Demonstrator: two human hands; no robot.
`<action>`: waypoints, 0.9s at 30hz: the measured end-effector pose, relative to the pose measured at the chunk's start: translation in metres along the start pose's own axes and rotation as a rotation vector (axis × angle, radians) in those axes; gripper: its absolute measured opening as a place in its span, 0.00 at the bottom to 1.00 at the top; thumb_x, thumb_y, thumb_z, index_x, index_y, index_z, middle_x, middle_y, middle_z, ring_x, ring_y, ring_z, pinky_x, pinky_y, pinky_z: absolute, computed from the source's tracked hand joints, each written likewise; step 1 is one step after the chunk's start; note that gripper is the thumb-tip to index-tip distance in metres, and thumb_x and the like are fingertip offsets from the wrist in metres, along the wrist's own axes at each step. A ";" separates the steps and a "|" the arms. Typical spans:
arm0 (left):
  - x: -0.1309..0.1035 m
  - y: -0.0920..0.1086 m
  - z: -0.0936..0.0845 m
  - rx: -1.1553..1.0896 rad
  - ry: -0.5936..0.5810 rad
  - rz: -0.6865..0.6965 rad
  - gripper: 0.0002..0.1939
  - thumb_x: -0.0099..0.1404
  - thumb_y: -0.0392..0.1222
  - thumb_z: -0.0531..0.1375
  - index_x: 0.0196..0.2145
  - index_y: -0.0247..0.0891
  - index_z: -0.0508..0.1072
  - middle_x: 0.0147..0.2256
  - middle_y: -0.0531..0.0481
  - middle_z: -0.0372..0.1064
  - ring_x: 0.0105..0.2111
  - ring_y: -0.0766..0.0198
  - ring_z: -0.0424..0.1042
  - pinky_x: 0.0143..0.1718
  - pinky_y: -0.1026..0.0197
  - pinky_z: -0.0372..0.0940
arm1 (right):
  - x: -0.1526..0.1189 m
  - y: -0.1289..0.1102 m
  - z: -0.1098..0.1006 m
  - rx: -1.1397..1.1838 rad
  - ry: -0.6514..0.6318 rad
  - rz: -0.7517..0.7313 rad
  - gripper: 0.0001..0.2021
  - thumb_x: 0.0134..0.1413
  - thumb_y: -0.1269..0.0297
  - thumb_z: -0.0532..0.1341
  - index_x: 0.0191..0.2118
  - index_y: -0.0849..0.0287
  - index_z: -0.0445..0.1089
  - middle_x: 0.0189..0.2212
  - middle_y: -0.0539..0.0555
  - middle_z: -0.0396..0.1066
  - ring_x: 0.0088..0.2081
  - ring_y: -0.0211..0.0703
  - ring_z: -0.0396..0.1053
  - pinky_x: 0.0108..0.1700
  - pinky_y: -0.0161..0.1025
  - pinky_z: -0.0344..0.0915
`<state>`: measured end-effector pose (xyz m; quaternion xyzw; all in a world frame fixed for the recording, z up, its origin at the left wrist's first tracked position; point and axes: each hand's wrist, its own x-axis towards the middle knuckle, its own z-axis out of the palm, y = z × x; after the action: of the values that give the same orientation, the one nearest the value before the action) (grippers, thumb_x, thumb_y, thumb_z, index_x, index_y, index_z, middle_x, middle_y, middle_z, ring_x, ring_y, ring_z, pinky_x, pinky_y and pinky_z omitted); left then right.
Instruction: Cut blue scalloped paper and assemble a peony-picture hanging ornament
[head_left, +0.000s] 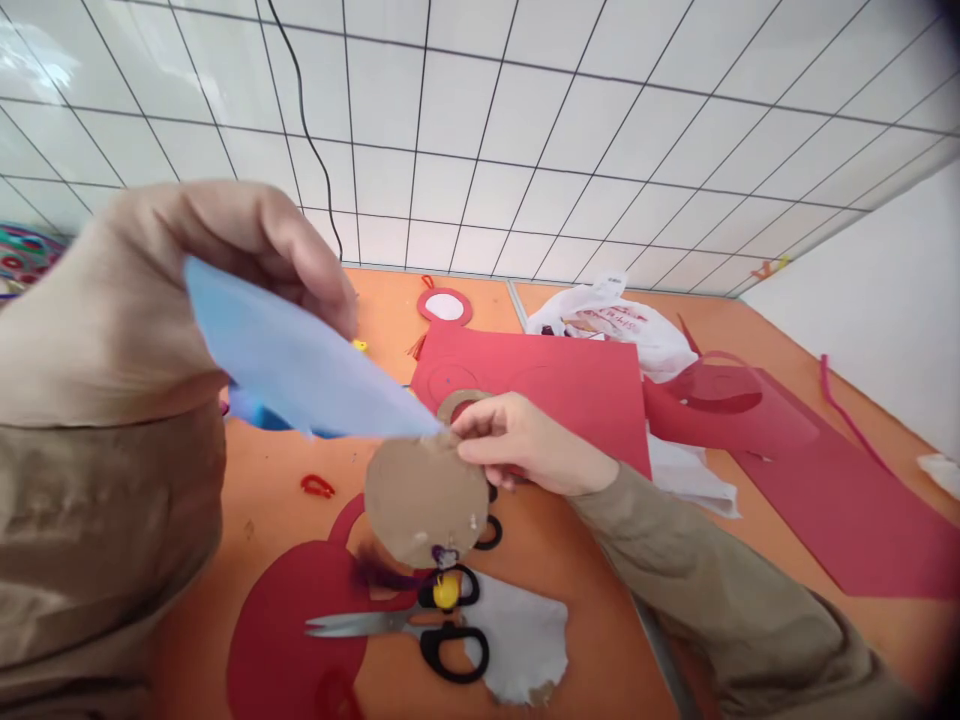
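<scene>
On the left, my left hand (240, 250) is raised close to the camera, its fingers curled round one end of a thin light-blue strip (300, 365). The strip slants down to the top of a round brown cardboard disc (420, 500). My right hand (510, 440) pinches the disc's upper edge, where the strip's narrow end meets it. Below the disc are a blurred purple tassel (386, 572) and a yellow bead (446, 592); how they are attached I cannot tell. Black-handled scissors (367, 624) lie beneath, blades pointing left.
Red sheets (547, 370) cover part of the orange table (292, 560). A red cut-out (292, 620) lies at the front, beside a greyish-white scrap (521, 635). Further back are a round red-rimmed piece (445, 306) and a white plastic bag (637, 330). A tiled wall rises behind.
</scene>
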<state>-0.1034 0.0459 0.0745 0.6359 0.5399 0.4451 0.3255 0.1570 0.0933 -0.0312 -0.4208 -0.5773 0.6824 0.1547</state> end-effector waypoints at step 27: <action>0.041 -0.085 0.090 0.287 -0.811 -0.122 0.08 0.50 0.37 0.65 0.28 0.35 0.71 0.24 0.57 0.66 0.25 0.69 0.64 0.27 0.66 0.58 | 0.008 0.013 0.003 -0.153 0.325 -0.355 0.10 0.44 0.63 0.67 0.26 0.60 0.66 0.19 0.46 0.65 0.20 0.32 0.61 0.22 0.32 0.57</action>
<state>-0.0538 0.1090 -0.0281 0.7651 0.4613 0.0595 0.4453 0.1534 0.0927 -0.0461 -0.4276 -0.6597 0.5222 0.3305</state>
